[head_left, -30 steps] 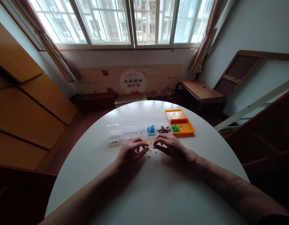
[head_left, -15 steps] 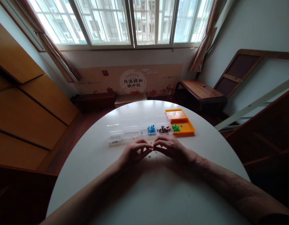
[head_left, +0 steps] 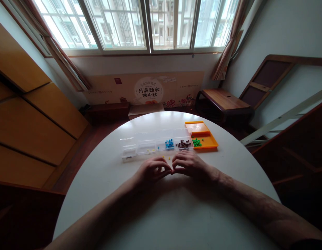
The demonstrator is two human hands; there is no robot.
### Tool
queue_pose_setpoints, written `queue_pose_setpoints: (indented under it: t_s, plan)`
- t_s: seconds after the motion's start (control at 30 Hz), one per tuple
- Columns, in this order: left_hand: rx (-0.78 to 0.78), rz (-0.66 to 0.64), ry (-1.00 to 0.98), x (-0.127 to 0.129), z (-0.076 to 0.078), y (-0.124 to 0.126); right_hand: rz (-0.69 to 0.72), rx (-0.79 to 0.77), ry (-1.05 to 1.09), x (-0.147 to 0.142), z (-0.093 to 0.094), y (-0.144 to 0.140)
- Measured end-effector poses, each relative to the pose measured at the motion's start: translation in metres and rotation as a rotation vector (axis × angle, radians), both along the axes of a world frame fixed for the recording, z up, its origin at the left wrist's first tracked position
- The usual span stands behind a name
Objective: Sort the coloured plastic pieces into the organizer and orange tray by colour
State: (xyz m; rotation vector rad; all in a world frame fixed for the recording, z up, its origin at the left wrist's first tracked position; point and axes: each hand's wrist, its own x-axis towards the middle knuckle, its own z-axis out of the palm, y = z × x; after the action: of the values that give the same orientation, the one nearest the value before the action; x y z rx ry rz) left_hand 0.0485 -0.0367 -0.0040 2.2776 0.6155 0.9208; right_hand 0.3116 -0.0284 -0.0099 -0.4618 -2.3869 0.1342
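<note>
Both hands rest on the white tabletop (head_left: pixel 176 215), the left hand (head_left: pixel 150 172) and right hand (head_left: pixel 191 165) meeting fingertip to fingertip with fingers curled and drawn together, though whether they pinch a piece I cannot tell. Two tiny yellow pieces (head_left: pixel 166 158) lie loose on the tabletop just beyond the fingertips at twelve o'clock. Farther on at twelve o'clock stands a clear divided box (head_left: pixel 140 147) with blue pieces (head_left: pixel 169 143) and brown pieces (head_left: pixel 183 144) in its compartments, and touching it at its three o'clock end an orange tray (head_left: pixel 209 140) holds green pieces (head_left: pixel 196 142).
</note>
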Motion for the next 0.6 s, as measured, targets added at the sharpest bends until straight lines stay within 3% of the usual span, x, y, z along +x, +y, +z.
queue_pose_setpoints:
  t_s: [0.23, 0.43, 0.6]
  plan:
    - [0.102, 0.139, -0.021, -0.004, 0.001, 0.002, -0.074, -0.042, 0.028, 0.006, 0.000, 0.000]
    - [0.258, 0.447, 0.082, -0.031, 0.007, 0.016, -0.099, -0.184, -0.043, 0.014, 0.009, -0.009]
    - [0.347, 0.681, 0.185, -0.047, 0.009, 0.026, -0.080, -0.216, -0.082, 0.016, 0.010, -0.010]
